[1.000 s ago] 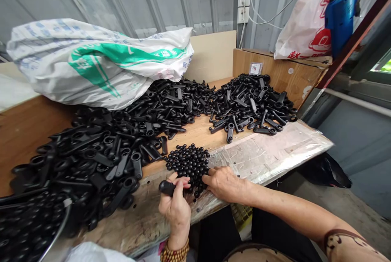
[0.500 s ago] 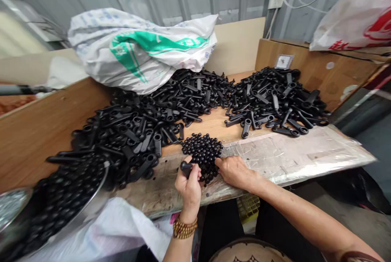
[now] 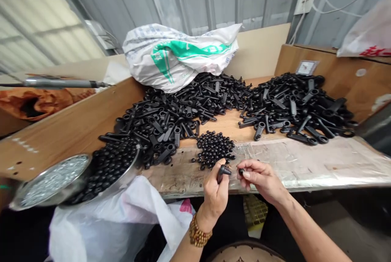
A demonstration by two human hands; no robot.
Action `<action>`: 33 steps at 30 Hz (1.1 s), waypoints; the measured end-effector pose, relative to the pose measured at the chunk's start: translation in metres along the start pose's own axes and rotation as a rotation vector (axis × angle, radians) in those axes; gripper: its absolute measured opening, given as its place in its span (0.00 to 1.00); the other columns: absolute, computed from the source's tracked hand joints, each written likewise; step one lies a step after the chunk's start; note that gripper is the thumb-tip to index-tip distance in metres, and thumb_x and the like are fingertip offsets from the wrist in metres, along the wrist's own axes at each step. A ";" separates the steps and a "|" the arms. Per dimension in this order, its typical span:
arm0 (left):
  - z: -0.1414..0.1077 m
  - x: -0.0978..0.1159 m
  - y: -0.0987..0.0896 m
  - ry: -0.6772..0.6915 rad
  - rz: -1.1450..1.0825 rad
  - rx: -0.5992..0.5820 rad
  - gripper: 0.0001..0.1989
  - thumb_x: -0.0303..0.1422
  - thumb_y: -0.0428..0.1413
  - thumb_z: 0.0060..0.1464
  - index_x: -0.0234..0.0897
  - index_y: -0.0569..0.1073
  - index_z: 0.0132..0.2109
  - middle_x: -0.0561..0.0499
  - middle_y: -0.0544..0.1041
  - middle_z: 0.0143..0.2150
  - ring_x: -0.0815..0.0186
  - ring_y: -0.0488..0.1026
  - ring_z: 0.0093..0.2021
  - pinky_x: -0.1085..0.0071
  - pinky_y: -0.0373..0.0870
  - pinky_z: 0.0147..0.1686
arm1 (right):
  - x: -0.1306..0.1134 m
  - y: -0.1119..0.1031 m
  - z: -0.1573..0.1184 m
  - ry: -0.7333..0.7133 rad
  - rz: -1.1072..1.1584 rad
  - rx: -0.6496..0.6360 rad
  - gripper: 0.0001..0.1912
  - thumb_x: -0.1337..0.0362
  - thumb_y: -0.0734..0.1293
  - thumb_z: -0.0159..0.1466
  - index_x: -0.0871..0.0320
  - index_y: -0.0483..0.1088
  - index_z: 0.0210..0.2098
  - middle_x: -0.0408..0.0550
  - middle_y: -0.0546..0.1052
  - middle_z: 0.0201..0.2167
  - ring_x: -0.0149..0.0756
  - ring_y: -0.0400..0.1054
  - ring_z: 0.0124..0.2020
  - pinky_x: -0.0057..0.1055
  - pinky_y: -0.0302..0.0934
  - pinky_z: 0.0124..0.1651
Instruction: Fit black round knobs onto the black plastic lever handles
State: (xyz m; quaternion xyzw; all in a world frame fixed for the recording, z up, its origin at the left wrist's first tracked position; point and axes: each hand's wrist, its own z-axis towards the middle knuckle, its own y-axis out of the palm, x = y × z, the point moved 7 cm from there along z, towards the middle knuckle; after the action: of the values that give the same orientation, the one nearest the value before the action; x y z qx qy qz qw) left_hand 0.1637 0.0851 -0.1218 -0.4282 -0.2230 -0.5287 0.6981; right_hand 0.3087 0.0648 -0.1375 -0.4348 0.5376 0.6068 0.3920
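Note:
My left hand (image 3: 216, 192), with a beaded bracelet at the wrist, is closed around a black handle (image 3: 224, 170) whose narrow end points right. Just to its right, my right hand (image 3: 264, 180) pinches a small black ball (image 3: 241, 171) between thumb and fingers. The ball and the handle are apart. Right behind my left hand lies a cluster of black balls (image 3: 215, 146) on the bench's taped front edge (image 3: 186, 172). Black handles lie in a left heap (image 3: 161, 119) and a right heap (image 3: 293, 103) farther back.
A metal bowl of black balls (image 3: 111, 164) and a bowl of small silvery parts (image 3: 56, 180) stand at the left. A white and green sack (image 3: 183, 56) lies behind the left heap. An electric screwdriver (image 3: 61, 83) rests at the far left. Wooden boards (image 3: 61, 125) border the bench.
My right hand has left the ball cluster and now holds a ball beside the handle. My left hand has turned the handle's end rightward. The view has swung left.

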 end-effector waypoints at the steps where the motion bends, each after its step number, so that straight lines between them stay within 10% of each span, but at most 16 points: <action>1: -0.003 0.007 0.003 0.015 0.012 -0.027 0.14 0.28 0.48 0.56 0.34 0.69 0.49 0.46 0.77 0.44 0.64 0.74 0.44 0.70 0.70 0.45 | 0.002 0.000 -0.006 0.011 0.143 0.012 0.11 0.61 0.69 0.56 0.58 0.71 0.37 0.44 0.74 0.26 0.29 0.66 0.21 0.24 0.59 0.22; 11: -0.023 0.042 0.034 0.099 0.082 -0.179 0.12 0.23 0.48 0.55 0.36 0.68 0.46 0.48 0.77 0.42 0.67 0.75 0.42 0.75 0.71 0.40 | 0.008 -0.007 -0.038 -0.008 0.425 0.115 0.09 0.64 0.71 0.54 0.61 0.74 0.34 0.48 0.76 0.24 0.28 0.68 0.19 0.21 0.61 0.18; 27: -0.027 0.035 0.040 0.263 0.414 -0.210 0.19 0.20 0.45 0.52 0.29 0.65 0.52 0.41 0.77 0.43 0.62 0.76 0.41 0.68 0.74 0.42 | 0.030 -0.026 -0.042 0.002 0.233 0.347 0.10 0.60 0.73 0.49 0.61 0.75 0.27 0.43 0.72 0.15 0.25 0.61 0.12 0.20 0.53 0.13; 33: -0.033 0.031 0.048 0.200 0.519 -0.238 0.20 0.21 0.44 0.53 0.28 0.63 0.54 0.41 0.78 0.37 0.62 0.77 0.36 0.68 0.75 0.39 | 0.016 -0.032 -0.057 -0.140 -0.192 0.525 0.08 0.61 0.70 0.54 0.58 0.77 0.31 0.42 0.70 0.18 0.26 0.61 0.17 0.24 0.58 0.20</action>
State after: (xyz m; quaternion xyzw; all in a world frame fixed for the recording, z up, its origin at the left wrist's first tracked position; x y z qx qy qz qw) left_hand 0.2136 0.0442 -0.1334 -0.4955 0.0275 -0.3947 0.7732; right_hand 0.3401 0.0122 -0.1657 -0.3244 0.6045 0.4354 0.5829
